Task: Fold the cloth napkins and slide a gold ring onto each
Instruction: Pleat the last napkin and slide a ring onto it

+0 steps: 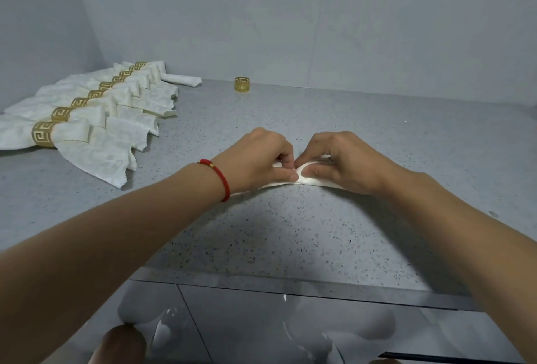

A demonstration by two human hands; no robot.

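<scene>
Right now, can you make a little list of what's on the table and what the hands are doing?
surface: grey speckled counter
left hand: pinches the white napkin
right hand: pinches the same napkin
finished napkins: a row with gold rings, far left
loose gold ring: standing alone by the back wall
spare napkin: no ring, behind the row

Even, cool, fairly bright light from above; soft arm shadows on bench (305,119) at near centre. Glare on glossy cabinet front (290,328) near edge. Wide-angle bowing at edges; slight softness overall.
</scene>
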